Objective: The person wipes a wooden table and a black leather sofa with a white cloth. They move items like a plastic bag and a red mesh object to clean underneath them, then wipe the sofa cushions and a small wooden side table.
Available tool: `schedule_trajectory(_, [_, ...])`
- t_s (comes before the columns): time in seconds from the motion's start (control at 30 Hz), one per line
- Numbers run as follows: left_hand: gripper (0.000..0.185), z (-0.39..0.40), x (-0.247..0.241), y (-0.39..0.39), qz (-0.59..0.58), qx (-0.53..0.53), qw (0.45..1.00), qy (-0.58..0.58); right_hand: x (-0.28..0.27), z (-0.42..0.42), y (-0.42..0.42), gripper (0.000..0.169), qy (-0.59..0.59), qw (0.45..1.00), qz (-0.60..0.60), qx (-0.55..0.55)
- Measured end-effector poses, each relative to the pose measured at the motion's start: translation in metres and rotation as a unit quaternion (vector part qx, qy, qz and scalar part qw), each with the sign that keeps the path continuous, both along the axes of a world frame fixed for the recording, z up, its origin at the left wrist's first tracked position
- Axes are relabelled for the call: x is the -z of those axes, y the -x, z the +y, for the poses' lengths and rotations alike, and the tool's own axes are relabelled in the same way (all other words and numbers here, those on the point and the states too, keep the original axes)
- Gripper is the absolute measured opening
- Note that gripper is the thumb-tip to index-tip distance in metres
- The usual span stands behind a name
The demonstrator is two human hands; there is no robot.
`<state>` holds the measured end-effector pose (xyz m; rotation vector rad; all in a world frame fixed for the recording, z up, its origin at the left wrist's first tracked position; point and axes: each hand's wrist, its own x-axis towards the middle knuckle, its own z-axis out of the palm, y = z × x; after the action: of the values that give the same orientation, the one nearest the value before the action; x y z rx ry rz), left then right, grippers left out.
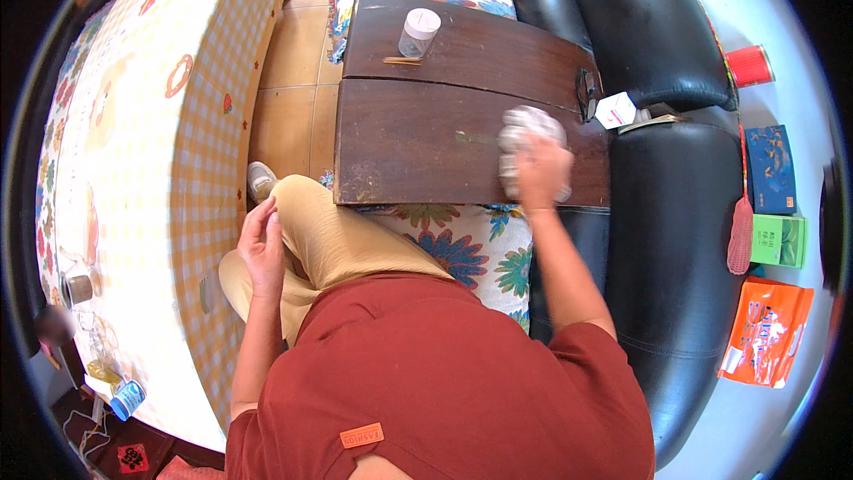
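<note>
My right hand (544,170) presses a crumpled whitish cloth (532,121) onto the dark wooden board (413,140), near its right end. Hand and cloth are blurred. Over my knee, my left hand (263,237) hangs with nothing in it, its fingers loosely bent and close together. On the board's far part stands a clear plastic jar (418,40) with a white lid. A few thin wooden sticks, probably toothpicks (402,61), lie just in front of the jar. Pale scuffs mark the board's near left corner.
Black-framed glasses (586,95) lie at the board's right edge, beside a white hexagonal box (615,111) on the black leather sofa (660,213). Left, a table wears a checked cloth (213,147). Boxes, a red tin (751,66) and an orange bag (766,333) line the ledge behind the sofa.
</note>
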<state>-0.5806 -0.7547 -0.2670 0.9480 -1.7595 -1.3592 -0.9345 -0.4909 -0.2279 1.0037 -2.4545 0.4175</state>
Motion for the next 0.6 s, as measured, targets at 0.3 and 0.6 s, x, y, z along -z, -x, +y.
schedule_trajectory(0.3, [0.024,0.004,-0.025,0.014,-0.017,0.035,0.995,0.096,-0.012,-0.193,-0.161,0.020,0.008,0.928,-0.089,-0.360])
schedule_trajectory(0.6, [0.026,0.008,-0.011,-0.030,-0.057,-0.036,0.998,0.020,0.000,-0.032,0.036,0.031,0.020,0.999,-0.014,0.021])
